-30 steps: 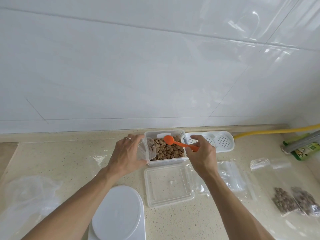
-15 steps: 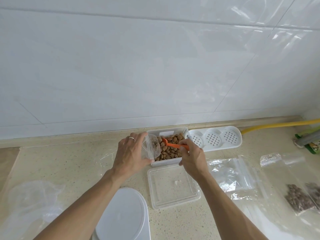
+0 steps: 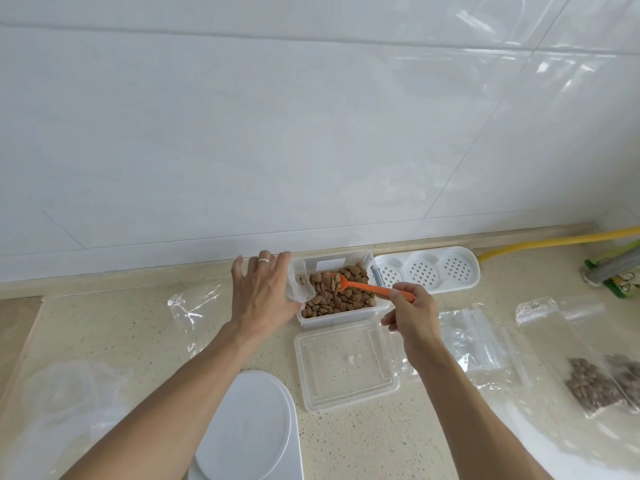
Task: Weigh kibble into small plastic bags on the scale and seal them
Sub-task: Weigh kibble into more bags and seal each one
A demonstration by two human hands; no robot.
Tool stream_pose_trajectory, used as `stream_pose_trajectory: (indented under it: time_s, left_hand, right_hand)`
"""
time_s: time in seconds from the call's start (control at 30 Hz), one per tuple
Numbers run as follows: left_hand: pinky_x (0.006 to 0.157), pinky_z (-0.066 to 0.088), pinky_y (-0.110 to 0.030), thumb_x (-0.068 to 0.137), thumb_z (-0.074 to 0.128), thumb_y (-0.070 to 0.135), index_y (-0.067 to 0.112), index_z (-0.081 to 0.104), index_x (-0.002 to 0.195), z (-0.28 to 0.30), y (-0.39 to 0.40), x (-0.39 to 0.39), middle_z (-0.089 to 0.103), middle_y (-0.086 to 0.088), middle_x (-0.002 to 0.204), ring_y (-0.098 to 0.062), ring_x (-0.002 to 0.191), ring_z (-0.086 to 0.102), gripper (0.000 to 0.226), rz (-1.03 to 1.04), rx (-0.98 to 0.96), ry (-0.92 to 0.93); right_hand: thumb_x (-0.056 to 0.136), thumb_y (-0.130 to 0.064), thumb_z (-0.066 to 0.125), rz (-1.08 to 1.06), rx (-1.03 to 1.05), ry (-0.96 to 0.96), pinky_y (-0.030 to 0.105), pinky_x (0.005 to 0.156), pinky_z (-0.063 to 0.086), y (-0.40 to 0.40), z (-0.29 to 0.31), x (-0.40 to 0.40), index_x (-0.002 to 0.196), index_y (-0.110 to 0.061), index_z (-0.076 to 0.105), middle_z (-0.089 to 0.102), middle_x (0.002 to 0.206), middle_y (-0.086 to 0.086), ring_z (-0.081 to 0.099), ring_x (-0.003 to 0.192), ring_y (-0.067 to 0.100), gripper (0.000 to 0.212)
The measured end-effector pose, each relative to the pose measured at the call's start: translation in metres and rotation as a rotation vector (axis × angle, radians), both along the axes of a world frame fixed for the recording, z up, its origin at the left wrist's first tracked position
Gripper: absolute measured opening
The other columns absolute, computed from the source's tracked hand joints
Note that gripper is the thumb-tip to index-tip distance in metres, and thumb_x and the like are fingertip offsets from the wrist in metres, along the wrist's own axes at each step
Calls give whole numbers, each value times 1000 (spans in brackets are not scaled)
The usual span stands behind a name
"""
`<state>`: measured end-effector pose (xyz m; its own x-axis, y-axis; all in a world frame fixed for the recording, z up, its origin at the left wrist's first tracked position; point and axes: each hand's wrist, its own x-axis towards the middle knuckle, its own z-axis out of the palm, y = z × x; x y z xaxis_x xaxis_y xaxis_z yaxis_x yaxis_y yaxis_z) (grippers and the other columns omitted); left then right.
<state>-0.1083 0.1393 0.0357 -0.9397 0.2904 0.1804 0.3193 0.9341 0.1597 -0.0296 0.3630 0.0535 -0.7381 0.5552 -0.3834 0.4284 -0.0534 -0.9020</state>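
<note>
A clear plastic box (image 3: 367, 315) of brown kibble (image 3: 341, 296) stands by the wall. My left hand (image 3: 263, 296) holds a small plastic bag (image 3: 298, 286) with its mouth held apart at the box's left rim; some kibble shows inside it. My right hand (image 3: 412, 315) grips an orange spoon (image 3: 367, 287) by the handle, its bowl resting in the kibble with a few pieces on it. The white scale (image 3: 247, 427) sits at the near edge, under my left forearm, its platform bare.
The box's clear lid (image 3: 346, 365) lies just in front of it. Empty zip bags (image 3: 474, 337) lie right of the lid, two filled kibble bags (image 3: 602, 382) farther right. A white perforated tray (image 3: 426, 271) and yellow hose (image 3: 554, 239) run along the wall. Crumpled plastic (image 3: 59, 393) lies left.
The spoon came down from above the box into the kibble and now lies level with pieces on it. My left hand shifted slightly left with the bag.
</note>
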Motion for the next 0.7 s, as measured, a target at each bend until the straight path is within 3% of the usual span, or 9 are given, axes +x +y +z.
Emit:
stream_pose_trajectory:
  time_s: [0.13, 0.3, 0.47, 0.7]
  left_hand:
    - [110, 22, -50, 59, 81, 57, 24, 41, 133, 8, 11, -4, 55, -7, 125, -25, 119, 52, 90, 11, 21, -72]
    - [116, 12, -53, 61, 83, 55, 32, 35, 134, 14, 17, -5, 47, -6, 133, -22, 130, 41, 90, -2, 321, -270]
    - [108, 26, -49, 60, 86, 48, 32, 34, 133, 20, 15, -4, 49, -5, 129, -23, 122, 45, 91, 5, 493, -352]
    - [103, 34, -47, 63, 86, 43, 29, 32, 136, 14, 7, -5, 52, -7, 129, -25, 122, 47, 92, 27, 527, -386]
  right_hand:
    - [97, -9, 55, 82, 82, 99, 26, 45, 46, -1, 23, 0, 110, -9, 56, 71, 91, 12, 58, 45, 14, 13]
    - [96, -8, 59, 376, 331, 232, 24, 44, 47, -19, 58, -3, 98, -12, 58, 64, 81, 9, 61, 46, 17, 5]
    - [92, -11, 64, 475, 526, 315, 41, 55, 54, -26, 76, -3, 89, -24, 63, 67, 68, -3, 63, 54, 25, 13]
    - [94, -11, 61, 423, 577, 343, 26, 48, 50, -23, 79, -4, 93, -20, 63, 66, 69, -7, 65, 51, 15, 10]
